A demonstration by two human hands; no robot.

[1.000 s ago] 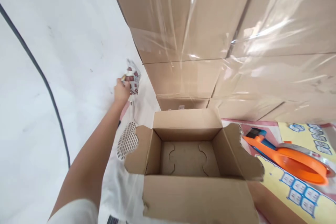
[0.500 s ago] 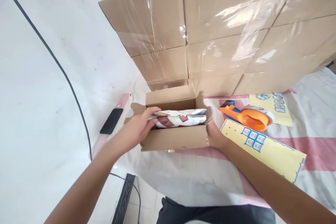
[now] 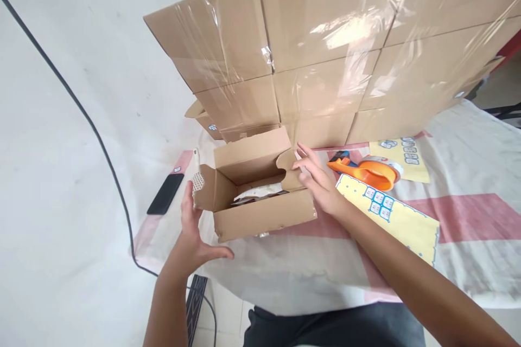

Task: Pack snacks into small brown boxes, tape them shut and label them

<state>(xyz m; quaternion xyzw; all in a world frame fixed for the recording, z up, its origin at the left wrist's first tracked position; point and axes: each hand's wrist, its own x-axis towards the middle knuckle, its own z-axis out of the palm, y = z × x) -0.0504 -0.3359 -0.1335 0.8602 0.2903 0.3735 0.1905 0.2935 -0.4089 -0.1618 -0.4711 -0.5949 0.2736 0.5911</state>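
An open cardboard box (image 3: 264, 216) stands on the cloth-covered table, its flaps spread outward. Inside it, low against the near wall, lies a packet (image 3: 260, 192) with a white, shiny face; most of it is hidden by the box wall. My left hand (image 3: 195, 238) is beside the box's left flap, thumb and fingers wide apart, holding nothing. At the right end, my right hand (image 3: 315, 179) has its fingers spread and its fingertips at the right flap (image 3: 288, 168); whether they touch it is hard to tell.
A tall taped cardboard panel (image 3: 321, 54) rises behind the box. To the right are an orange tape dispenser (image 3: 376, 174) and a yellow printed sheet (image 3: 402, 222), with another yellow sheet (image 3: 415, 160) farther back. A black phone (image 3: 165, 194) lies at left, near a cable (image 3: 95, 133) along the wall.
The packet has gone down into the box. My left hand has let go of it and moved left, opening out. My right hand has shifted up beside the right flap.
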